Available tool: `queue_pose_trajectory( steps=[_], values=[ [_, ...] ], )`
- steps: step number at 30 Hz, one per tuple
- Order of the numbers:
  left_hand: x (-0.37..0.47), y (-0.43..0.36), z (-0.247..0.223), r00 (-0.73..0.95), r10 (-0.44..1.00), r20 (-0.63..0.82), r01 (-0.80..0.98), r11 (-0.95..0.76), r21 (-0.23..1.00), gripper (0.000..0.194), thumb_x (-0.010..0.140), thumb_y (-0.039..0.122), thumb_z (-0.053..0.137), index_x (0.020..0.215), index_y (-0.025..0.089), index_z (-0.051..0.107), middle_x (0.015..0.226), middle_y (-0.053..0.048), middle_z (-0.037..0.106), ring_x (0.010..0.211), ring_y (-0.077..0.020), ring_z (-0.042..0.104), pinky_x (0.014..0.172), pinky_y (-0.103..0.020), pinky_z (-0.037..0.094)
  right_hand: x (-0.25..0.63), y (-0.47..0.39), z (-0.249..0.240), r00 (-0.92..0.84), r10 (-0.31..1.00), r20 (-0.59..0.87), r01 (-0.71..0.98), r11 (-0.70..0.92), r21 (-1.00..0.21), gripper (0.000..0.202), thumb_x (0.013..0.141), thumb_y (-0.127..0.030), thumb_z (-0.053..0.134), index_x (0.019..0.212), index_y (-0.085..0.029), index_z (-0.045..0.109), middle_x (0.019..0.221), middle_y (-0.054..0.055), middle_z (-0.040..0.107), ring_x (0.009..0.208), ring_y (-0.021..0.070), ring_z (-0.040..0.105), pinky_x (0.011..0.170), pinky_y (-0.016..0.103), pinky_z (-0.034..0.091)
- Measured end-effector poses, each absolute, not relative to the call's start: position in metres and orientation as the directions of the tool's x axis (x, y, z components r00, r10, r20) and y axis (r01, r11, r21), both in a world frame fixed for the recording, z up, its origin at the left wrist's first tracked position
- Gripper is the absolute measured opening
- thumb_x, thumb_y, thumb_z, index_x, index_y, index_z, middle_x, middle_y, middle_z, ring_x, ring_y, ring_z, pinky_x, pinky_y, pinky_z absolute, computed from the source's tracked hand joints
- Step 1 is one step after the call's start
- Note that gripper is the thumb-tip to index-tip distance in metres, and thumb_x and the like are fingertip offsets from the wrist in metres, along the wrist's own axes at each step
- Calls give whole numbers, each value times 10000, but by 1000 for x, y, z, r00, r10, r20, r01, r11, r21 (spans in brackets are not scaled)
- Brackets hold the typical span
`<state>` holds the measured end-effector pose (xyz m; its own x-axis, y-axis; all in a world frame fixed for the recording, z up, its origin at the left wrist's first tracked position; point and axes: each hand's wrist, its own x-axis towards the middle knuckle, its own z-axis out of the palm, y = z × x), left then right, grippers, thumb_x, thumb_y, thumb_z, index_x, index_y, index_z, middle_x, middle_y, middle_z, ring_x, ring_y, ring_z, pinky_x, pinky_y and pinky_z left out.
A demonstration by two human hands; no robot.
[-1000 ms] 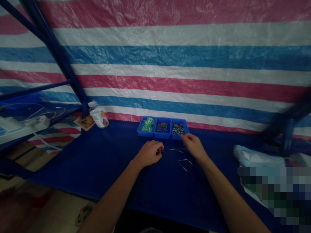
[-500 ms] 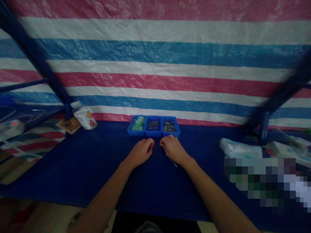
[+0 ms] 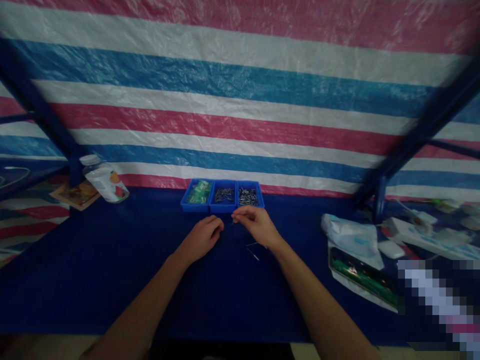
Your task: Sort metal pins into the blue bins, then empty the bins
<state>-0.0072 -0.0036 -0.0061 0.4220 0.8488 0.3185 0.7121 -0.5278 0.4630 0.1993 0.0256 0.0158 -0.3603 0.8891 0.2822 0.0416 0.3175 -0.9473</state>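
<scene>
Both hands sit low on the blue worktop [image 3: 112, 280], just in front of a row of three small blue bins.

Left hand [image 3: 201, 237]: fingers curled into a loose fist, resting on the worktop. Can't tell if anything is inside the fist; too dark.

Right hand [image 3: 255, 223]: thumb and forefinger pinched together at the tip, just in front of the middle bin [image 3: 224, 196]. Looks like a thin metal pin between them, but it's too small to be sure.

Bins, left to right: left bin [image 3: 196, 195] holds green pieces, the middle bin and right bin [image 3: 249, 196] hold small metal parts. They touch side by side against the striped tarp [image 3: 240, 100], so all stock is within reach of either hand.

A few loose wire pieces [image 3: 253, 250] lie flat on the worktop just beside the right wrist, apart from the bins.

Off to the left: a plastic bottle [image 3: 105, 179] lying tilted. Right side: a white bag [image 3: 350, 235] and a green strip in a tray [image 3: 362, 275], well apart from the hands.
</scene>
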Motion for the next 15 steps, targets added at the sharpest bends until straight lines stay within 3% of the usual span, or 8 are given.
queue_pose_trajectory(
  steps=[3, 5, 11, 15],
  values=[
    [-6, -4, -7, 419, 844, 335, 683, -536, 496, 199, 858, 59, 436, 863, 204, 573, 902, -22, 603, 835, -164, 582, 770, -300, 450, 204, 22, 29, -330, 935, 127, -260, 39, -965, 261, 717, -391, 767, 894, -225, 670, 891, 24, 739, 768, 158, 700, 691, 285, 539],
    [-6, -5, -7, 415, 843, 341, 661, -537, 524, 210, 856, 53, 439, 866, 206, 582, 915, -21, 612, 841, -157, 593, 775, -291, 458, 209, 20, 37, -291, 955, 55, -364, -58, -930, 297, 695, -431, 785, 864, -229, 649, 812, 6, 722, 719, 140, 689, 657, 258, 527],
    [-5, -7, -4, 404, 850, 338, 709, -524, 471, 194, 847, 85, 532, 953, 211, 636, 987, -32, 669, 915, -181, 627, 817, -315, 465, 221, 30, 34, -198, 972, -126, -269, -178, -947, 382, 707, -497, 743, 620, -192, 529, 513, -33, 533, 447, 86, 500, 419, 213, 337],
    [-7, -6, -3, 421, 854, 306, 768, -515, 380, 190, 887, 150, 571, 1023, 236, 672, 1035, -28, 724, 981, -209, 644, 864, -363, 435, 221, 37, 27, -104, 957, -270, -275, -289, -917, 300, 764, -464, 685, 748, -181, 585, 619, 5, 630, 462, 99, 557, 401, 205, 304]
  ],
)
